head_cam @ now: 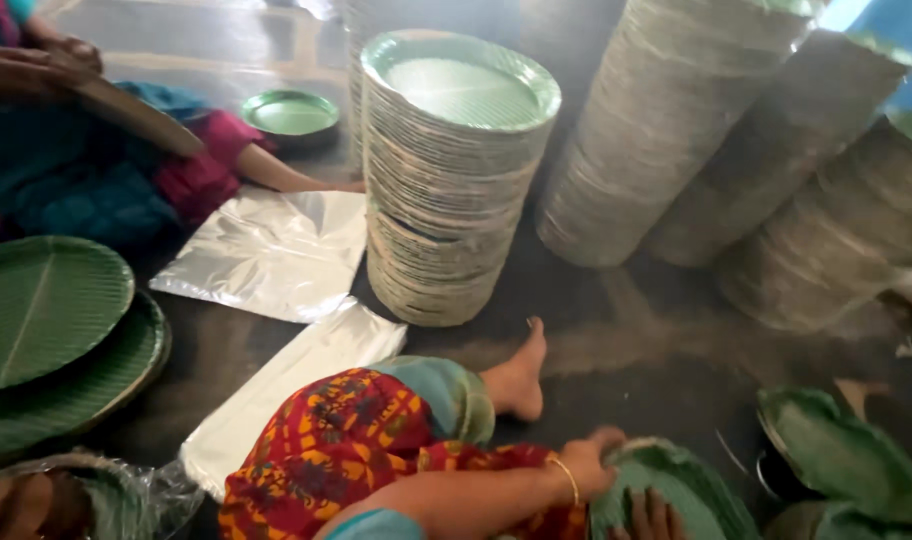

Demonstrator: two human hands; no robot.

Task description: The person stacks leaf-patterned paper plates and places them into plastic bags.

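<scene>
My left hand (588,462), a gold bangle on its wrist, reaches across my red patterned knee and grips the rim of a green leaf-pattern plate (681,480) on the floor at the bottom right. Only the fingertips of my right hand (650,516) show at the bottom edge. They lie on the same plate's surface, and the rest of that hand is out of frame. My bare foot (519,375) rests on the dark floor just above.
A tall stack of green-topped plates (454,180) stands in the middle, with leaning stacks (666,120) to the right. Silver sheets (266,255) lie on the floor. Large green plates (46,310) sit at left, bent ones (841,455) at right. Another person's hands (36,65) hold a plate at the upper left.
</scene>
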